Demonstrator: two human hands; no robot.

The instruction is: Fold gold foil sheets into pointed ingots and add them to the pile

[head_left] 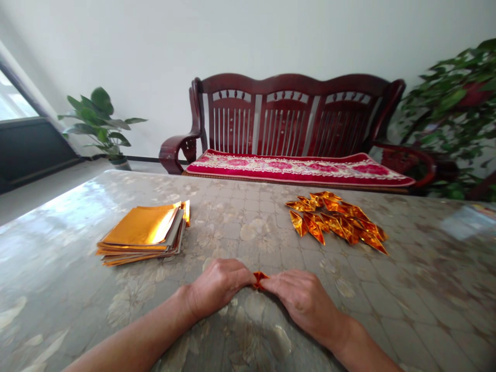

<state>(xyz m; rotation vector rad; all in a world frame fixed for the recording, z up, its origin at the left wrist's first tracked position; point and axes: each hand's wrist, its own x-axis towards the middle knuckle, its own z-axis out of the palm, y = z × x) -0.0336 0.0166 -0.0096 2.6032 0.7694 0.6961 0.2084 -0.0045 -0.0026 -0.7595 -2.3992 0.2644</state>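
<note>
Both my hands rest on the table (248, 227) near its front edge, fingertips meeting. Between them they pinch a small folded piece of gold foil paper (259, 279), mostly hidden by the fingers. My left hand (217, 289) is curled closed on its left side, my right hand (300, 297) closed on its right side. A stack of flat gold foil sheets (145, 232) lies to the left, beyond my left hand. A pile of several folded gold foil pieces (337, 219) lies to the right, beyond my right hand.
The table has a glossy floral-patterned cover. Behind it stands a dark red wooden bench (290, 124) with a red cushion (298, 168). Potted plants stand at the back left (101, 121) and at the right (453, 113). A window is at far left.
</note>
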